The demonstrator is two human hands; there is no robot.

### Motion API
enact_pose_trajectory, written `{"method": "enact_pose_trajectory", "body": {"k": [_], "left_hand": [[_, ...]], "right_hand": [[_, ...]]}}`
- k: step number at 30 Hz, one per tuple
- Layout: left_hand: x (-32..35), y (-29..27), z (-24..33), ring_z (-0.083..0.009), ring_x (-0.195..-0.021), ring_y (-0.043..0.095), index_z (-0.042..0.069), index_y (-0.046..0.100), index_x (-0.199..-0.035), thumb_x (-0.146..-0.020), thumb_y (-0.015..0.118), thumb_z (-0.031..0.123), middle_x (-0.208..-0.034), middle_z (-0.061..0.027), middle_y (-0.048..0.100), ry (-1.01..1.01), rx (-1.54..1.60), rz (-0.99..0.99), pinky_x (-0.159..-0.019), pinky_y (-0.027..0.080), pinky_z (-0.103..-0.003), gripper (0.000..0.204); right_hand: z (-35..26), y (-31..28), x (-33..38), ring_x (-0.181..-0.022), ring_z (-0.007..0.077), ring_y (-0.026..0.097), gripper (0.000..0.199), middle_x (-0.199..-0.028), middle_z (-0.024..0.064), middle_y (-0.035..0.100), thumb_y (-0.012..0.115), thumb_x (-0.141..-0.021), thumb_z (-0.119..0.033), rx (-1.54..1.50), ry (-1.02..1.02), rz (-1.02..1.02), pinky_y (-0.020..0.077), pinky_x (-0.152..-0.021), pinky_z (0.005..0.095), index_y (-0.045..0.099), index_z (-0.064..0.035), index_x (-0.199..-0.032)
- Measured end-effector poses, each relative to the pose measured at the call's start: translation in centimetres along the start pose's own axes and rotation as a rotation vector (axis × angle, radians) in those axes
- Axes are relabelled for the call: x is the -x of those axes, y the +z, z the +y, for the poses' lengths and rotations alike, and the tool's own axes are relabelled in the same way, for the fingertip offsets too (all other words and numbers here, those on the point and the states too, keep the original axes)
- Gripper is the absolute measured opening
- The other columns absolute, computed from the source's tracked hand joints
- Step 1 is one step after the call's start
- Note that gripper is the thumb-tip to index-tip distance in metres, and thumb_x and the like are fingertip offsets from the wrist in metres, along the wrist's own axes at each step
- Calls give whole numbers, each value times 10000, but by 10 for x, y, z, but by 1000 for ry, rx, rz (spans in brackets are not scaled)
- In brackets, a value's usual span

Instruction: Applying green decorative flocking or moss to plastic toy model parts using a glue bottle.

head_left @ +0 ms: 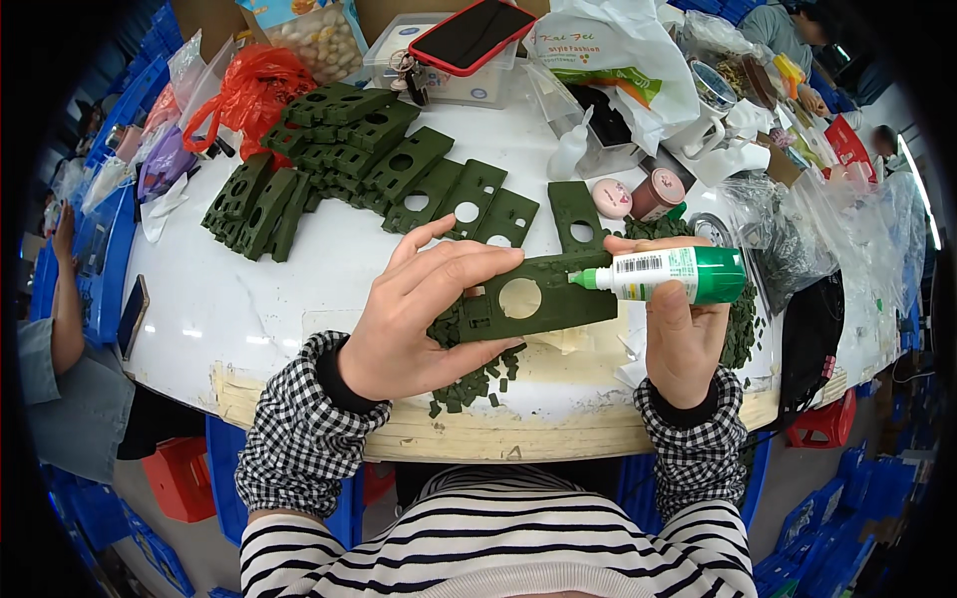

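Note:
My left hand (424, 304) grips a dark green plastic hull plate (573, 311) by its left end, fingers on the top edge and thumb below. A large round hole goes through the plate. In my right hand (683, 334) lies a glue bottle (653, 271), white with a green base and a green nozzle. It is tilted sideways, its tip at the plate's upper right part; I cannot tell whether glue is coming out. Small dark green pieces (454, 392) are heaped under and beside the plate. Another green hull plate (575, 214) lies just beyond it.
Stacked green hull plates (344, 145) spread over the table's left back. Behind them are a red plastic bag (254, 90) and a red-cased phone (473, 36) on a clear box. Round tins (658, 191) and more small pieces sit to the right. Another person's arm (66, 299) shows at far left.

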State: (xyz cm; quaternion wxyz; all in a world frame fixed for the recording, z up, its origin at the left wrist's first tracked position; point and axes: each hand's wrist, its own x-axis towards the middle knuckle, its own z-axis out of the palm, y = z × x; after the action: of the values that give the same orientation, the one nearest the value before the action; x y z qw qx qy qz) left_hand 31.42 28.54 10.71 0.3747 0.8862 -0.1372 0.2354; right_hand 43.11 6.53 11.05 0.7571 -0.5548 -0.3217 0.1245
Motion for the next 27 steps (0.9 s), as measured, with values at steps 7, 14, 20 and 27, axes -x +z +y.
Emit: {"method": "enact_pose_trajectory", "body": {"k": [7, 14, 20, 27], "left_hand": [[0, -1, 0, -236, -1055, 639, 71, 591, -1250, -705, 838, 147, -1126, -83, 668, -7, 3, -1, -1069, 359, -504, 603], [0, -1, 1, -234, -1058, 638, 72, 592, -1247, -707, 838, 145, -1129, -81, 668, -3, 0, 1, -1069, 359, -503, 599], [0, 0, 1, -235, -1059, 637, 72, 595, -1244, -701, 842, 147, -1130, -84, 667, -2, -1, 7, -1068, 361, -502, 601], [0, 0, 1, -234, -1057, 638, 72, 595, -1245, -700, 845, 149, -1130, -83, 668, 3, -1, 9, -1067, 362, -500, 605]], "right_hand": [[-2, 0, -1, -1049, 239, 644, 293, -1111, 197, 652, 671, -925, -167, 31, 7, -15, 518, -919, 365, 590, 51, -1103], [-3, 1, -1, -1055, 240, 640, 296, -1104, 191, 651, 681, -918, -163, 39, 21, -12, 519, -917, 361, 600, 55, -1100], [-3, 1, 0, -1061, 244, 638, 279, -1104, 180, 646, 685, -913, -152, 41, 15, -5, 521, -916, 364, 614, 55, -1085], [-4, 1, 0, -1070, 250, 636, 269, -1104, 174, 646, 682, -916, -148, 46, 15, -4, 522, -914, 363, 618, 52, -1084]]}}
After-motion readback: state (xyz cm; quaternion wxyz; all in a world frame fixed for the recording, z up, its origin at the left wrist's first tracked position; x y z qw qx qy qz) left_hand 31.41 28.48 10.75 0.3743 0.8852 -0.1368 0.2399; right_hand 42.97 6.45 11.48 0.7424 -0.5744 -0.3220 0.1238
